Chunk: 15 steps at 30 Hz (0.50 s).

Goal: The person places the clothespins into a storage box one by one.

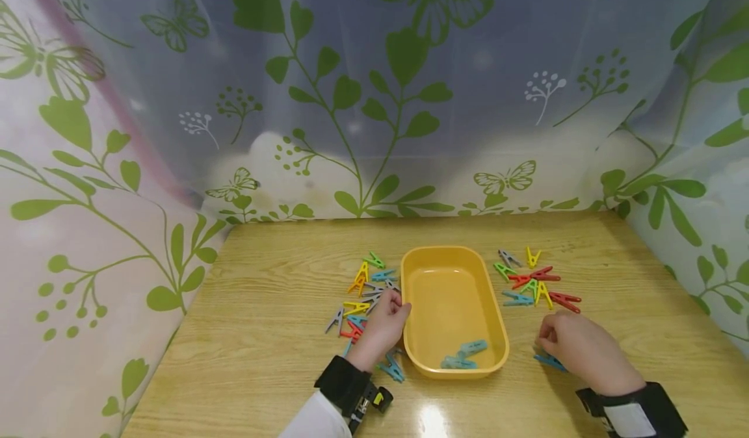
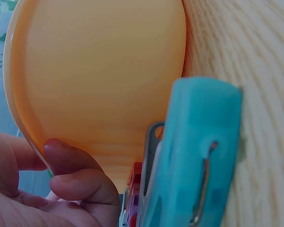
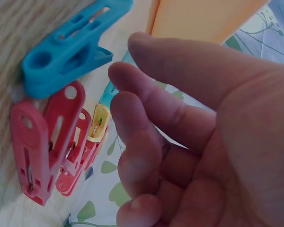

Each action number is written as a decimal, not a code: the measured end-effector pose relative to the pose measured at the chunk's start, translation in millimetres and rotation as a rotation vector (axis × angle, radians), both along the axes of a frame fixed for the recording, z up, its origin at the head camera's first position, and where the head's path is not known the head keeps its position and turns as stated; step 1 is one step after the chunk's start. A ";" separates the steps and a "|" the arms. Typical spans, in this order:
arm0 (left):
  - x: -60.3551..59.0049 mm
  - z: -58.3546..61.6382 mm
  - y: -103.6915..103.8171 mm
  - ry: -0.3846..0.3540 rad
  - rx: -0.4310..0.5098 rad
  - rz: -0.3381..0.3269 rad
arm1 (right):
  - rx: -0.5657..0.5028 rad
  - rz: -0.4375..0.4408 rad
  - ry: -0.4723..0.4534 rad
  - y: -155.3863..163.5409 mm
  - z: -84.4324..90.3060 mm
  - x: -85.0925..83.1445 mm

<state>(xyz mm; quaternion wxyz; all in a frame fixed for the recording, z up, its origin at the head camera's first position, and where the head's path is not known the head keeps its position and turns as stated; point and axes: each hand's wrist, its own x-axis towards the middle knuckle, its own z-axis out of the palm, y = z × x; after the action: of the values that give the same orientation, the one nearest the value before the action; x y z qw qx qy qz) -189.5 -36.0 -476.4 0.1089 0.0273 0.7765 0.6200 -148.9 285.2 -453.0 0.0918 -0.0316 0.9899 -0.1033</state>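
A yellow plastic basin (image 1: 450,308) stands on the table with two teal clothespins (image 1: 473,347) lying at its near end. My left hand (image 1: 383,324) pinches the basin's left rim between thumb and fingers, as the left wrist view shows from below. Under that wrist lies a blue clothespin (image 1: 393,366), large in the left wrist view. To the right of the basin, my right hand (image 1: 585,347) hovers above another blue clothespin (image 3: 68,56). Its thumb and fingers are loosely bent, with a gap between the fingertips and that clothespin; nothing is held.
Several clothespins (image 1: 355,308) in yellow, grey, red, blue and green lie left of the basin. A second scattered group (image 1: 541,281) lies to its right. The wooden table (image 1: 251,334) is bordered by a leaf-patterned curtain (image 1: 363,132) at the back and sides.
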 end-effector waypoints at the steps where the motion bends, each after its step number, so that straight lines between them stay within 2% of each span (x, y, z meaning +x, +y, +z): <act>1: 0.0 -0.2 -0.1 0.002 0.000 -0.001 | -0.003 0.001 -0.006 0.2 -0.9 -0.1; 15: -1.1 -2.0 -1.2 -0.015 0.026 0.004 | 0.023 0.029 0.004 1.4 -11.5 -2.4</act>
<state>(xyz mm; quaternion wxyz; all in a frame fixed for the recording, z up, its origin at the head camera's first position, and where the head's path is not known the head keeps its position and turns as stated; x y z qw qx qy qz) -190.6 -37.2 -478.4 0.1132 0.0223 0.7674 0.6307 -151.3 286.6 -464.5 0.0915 -0.0448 0.9907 -0.0904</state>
